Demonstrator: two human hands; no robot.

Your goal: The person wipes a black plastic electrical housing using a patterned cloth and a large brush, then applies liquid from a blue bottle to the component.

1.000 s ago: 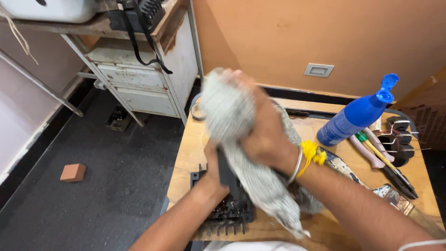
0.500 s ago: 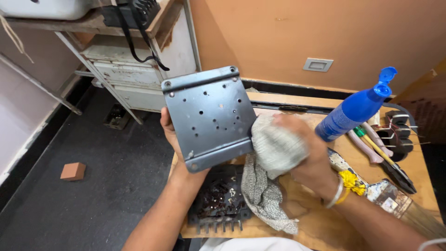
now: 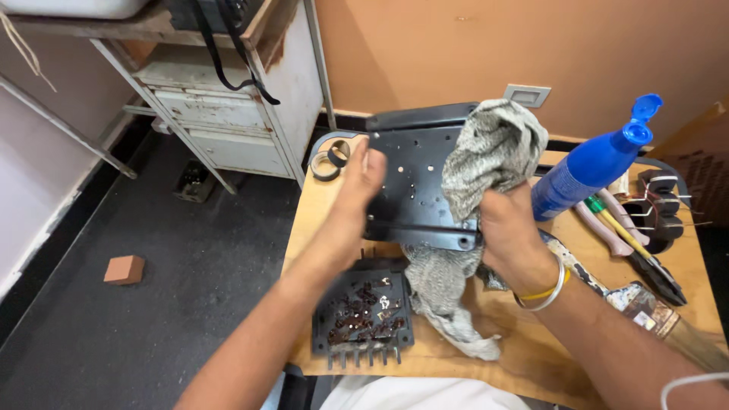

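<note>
Nearest to the camera, at 6 o'clock on the wooden table (image 3: 501, 357), lies a black finned tray with small brown parts (image 3: 363, 313), and just beside it, at 3 o'clock from it, hangs the lower end of a grey speckled cloth (image 3: 486, 156). Above them the left hand (image 3: 351, 199) grips the left edge of a dark perforated metal plate (image 3: 416, 178), thumb on the face toward the camera, the other fingers hidden behind. The plate is held up off the table, its flat face toward the camera; its long axis I cannot tell. The right hand (image 3: 510, 231) is closed on the cloth and presses it against the right side of the plate, so the plate lies between both hands. Farther, at 2 o'clock, a blue plastic spray bottle (image 3: 588, 167) leans, nozzle up. At 10 o'clock stands a white metal cabinet (image 3: 228, 114).
</note>
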